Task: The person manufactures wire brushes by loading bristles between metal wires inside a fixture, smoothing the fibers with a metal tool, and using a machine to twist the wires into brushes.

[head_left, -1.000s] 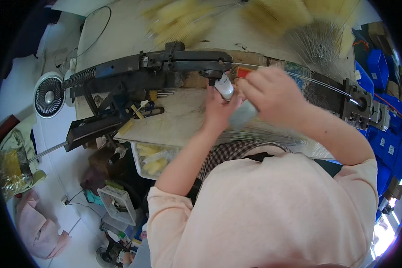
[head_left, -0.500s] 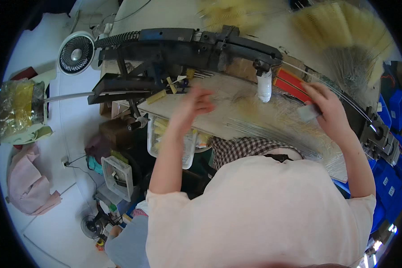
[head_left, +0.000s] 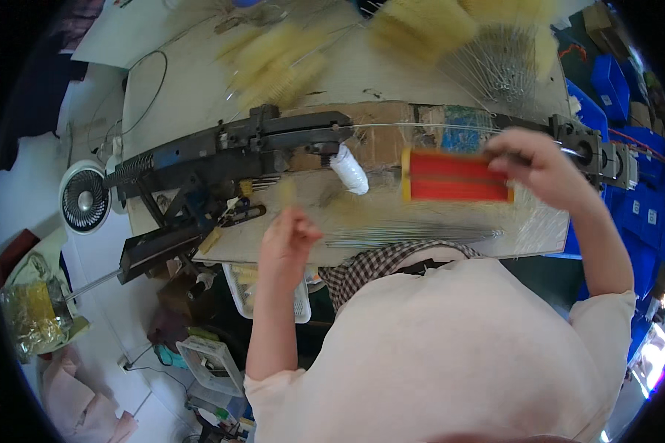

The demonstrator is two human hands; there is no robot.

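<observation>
My left hand (head_left: 290,235) is raised over the near edge of the table, fingers pinched together. A small blurred yellowish tuft (head_left: 287,193), like bristles, stands up from its fingertips. My right hand (head_left: 530,164) is curled at the right end of a red rectangular piece with yellow ends (head_left: 451,177). A dark thing shows at those fingers, too blurred to name. Between the hands, a white-wrapped handle (head_left: 349,171) hangs under the long black metal fixture (head_left: 295,134). A thin metal rod (head_left: 421,125) runs from the fixture rightward past my right hand.
Several thin wires (head_left: 414,235) lie along the table's near edge. Yellow bristle brushes with wire stems (head_left: 421,29) are heaped at the back. A metal clamp block (head_left: 598,151) and blue bins (head_left: 643,214) stand at right. A small fan (head_left: 85,199) and a white basket (head_left: 299,304) are at left.
The view has swung right, so the fixture appears farther left. My right hand is now at the red piece's end; the pale block under it no longer shows. My left-hand fingers have drawn together.
</observation>
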